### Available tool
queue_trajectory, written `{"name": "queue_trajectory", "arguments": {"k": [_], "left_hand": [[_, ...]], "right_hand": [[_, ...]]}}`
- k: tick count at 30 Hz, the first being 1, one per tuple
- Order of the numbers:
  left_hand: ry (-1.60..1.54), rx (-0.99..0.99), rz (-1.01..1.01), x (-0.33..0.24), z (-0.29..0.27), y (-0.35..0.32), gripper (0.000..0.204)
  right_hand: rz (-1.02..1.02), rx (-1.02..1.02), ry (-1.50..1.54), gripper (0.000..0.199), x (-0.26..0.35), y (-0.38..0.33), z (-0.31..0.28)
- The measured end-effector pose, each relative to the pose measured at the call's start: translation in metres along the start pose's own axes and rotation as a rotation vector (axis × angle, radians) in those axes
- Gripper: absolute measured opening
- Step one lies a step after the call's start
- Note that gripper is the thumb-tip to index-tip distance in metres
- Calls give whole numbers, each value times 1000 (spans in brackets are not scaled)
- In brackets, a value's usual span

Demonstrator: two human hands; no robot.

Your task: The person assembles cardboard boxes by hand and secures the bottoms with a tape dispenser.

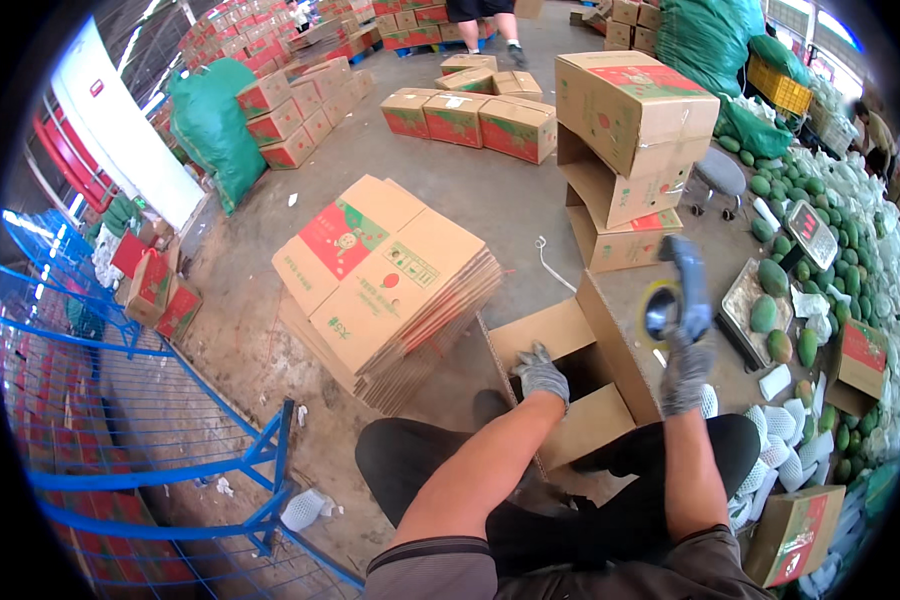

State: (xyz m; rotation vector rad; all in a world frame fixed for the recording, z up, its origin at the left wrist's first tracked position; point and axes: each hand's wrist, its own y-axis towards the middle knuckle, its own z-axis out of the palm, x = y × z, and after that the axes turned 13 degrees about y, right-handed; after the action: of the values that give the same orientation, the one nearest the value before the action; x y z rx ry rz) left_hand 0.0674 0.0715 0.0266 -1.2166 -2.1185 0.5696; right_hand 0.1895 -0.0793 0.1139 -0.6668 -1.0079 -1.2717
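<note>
An unfolded cardboard carton stands between my knees with flaps raised or spread and a dark gap in its middle. My left hand, in a grey glove, rests on its inner flaps by that gap, fingers stretched out. Raised beside the carton's right wall, my gloved right hand is closed around a blue-grey tape dispenser. A yellow-rimmed tape roll sits in the dispenser, which is off the carton and slightly blurred. Left of the carton lies a tall stack of flattened cartons printed red and green.
Stacked cartons stand ahead on the right. A scale and many green mangoes lie at the right, with white foam nets nearby. Blue metal railing curves along my left. Behind are green sacks and a person's legs.
</note>
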Motion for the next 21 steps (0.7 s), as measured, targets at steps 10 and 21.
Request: {"name": "queue_trajectory", "arguments": {"k": [10, 21], "left_hand": [[143, -5, 107, 16, -2, -28, 116], [-7, -677, 57, 152, -8, -25, 75]], "right_hand": [[208, -243, 75, 39, -56, -78, -26], [211, -98, -306, 64, -99, -135, -13]]}}
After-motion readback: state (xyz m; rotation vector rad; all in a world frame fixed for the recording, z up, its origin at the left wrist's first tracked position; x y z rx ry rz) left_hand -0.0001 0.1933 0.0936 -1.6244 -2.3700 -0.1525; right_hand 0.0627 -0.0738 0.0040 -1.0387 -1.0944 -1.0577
